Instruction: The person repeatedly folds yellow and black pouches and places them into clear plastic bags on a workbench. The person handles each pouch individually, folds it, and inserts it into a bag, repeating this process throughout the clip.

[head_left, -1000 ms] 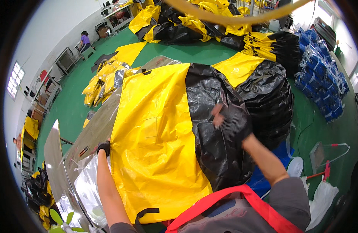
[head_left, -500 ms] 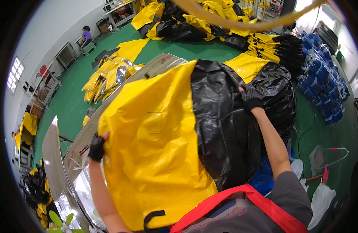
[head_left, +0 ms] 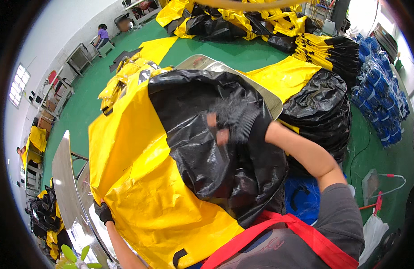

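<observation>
A large yellow-and-black tarpaulin piece (head_left: 139, 179) lies spread over the table in front of me, its yellow part on the left and its black part on the right. A short black strap (head_left: 179, 258) shows near its front edge. My left hand (head_left: 104, 212), in a dark glove with bare fingertips, grips the yellow left edge. Over the black part is my right hand (head_left: 242, 122), gloved the same way and blurred by motion. Its bare thumb and a fingertip show apart, and I see no fold held between them.
The table's metallic top (head_left: 270, 101) shows behind the tarpaulin. A stack of yellow-and-black pieces (head_left: 321, 112) stands right of it, with blue bundles (head_left: 377, 94) beyond. Folded yellow packs (head_left: 122, 83) lie at the far left. A small green fan (head_left: 77, 258) is at lower left.
My right hand has left the black part's far right edge and moved left over its middle. My left hand has moved lower and nearer, with the yellow edge. The tarpaulin has shifted left.
</observation>
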Demonstrator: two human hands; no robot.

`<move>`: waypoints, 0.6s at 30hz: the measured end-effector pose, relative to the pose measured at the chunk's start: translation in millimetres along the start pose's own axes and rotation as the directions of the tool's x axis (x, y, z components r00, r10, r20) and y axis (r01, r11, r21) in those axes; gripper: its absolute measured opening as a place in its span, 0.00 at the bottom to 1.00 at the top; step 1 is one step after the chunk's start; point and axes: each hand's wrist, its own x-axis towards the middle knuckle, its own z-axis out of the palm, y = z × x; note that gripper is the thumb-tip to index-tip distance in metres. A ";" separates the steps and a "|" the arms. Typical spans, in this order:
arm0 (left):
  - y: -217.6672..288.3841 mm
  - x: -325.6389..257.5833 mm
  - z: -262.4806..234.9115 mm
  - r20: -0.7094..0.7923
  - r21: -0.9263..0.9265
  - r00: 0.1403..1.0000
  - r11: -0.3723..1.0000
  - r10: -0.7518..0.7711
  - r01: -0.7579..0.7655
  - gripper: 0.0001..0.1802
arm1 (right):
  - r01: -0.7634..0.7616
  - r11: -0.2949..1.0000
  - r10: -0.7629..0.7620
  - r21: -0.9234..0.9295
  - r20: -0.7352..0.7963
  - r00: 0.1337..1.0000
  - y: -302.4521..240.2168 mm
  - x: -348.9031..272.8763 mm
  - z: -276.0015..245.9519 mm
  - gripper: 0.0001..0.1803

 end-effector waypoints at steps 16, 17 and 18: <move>292.3 -151.5 102.2 0.601 -0.137 0.456 0.647 0.656 -0.750 0.41 | -0.639 0.731 0.657 -0.240 -0.002 0.754 136.7 -82.7 -1.5 0.31; 294.6 -150.2 107.9 0.578 -0.169 0.477 0.669 0.662 -0.723 0.40 | -0.633 0.725 0.671 -0.272 0.070 0.739 159.9 -86.6 -16.3 0.31; 299.4 -149.7 106.6 0.600 -0.162 0.473 0.677 0.645 -0.718 0.40 | -0.587 0.682 0.719 -0.436 0.253 0.648 174.4 -83.5 -24.8 0.36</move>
